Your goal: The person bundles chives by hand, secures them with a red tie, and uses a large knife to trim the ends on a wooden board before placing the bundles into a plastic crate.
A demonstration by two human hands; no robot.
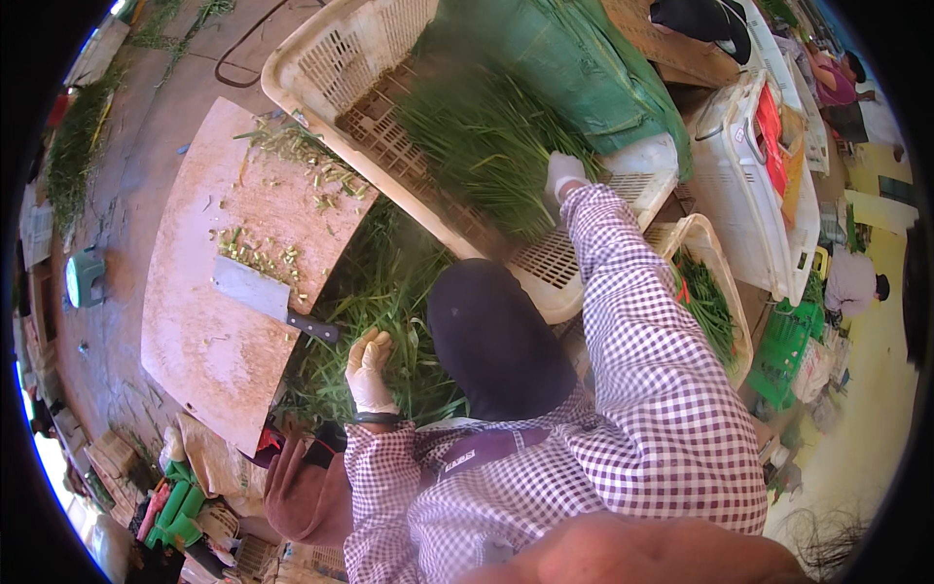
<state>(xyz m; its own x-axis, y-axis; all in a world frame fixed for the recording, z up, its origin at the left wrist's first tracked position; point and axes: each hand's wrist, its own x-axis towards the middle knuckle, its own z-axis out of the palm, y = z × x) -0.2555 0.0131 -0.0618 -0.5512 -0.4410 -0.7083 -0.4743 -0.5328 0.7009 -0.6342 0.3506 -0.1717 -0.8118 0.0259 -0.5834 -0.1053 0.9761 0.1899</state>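
Observation:
My right hand (564, 176), in a white glove, reaches into a large cream plastic crate (428, 216). Its fingers are closed around part of a thick heap of chives (486, 136), long thin green leaves lying in the crate. My left hand (369, 374), also gloved, hovers over loose green leaves (409, 263) below the board; its fingers are curled in and nothing shows in them. Near it, the black handle of a cleaver (255, 285) sticks out past the edge of a pale cutting board (195, 321). Short cut stalk ends (263, 253) are scattered over the board.
A green woven sack (574, 68) drapes over the crate's far side. To the right stand a smaller basket (708, 282) of greens, white crates (744, 185) and a green crate (786, 355). A small teal device (86, 278) sits on the floor at left. Other people work at far right.

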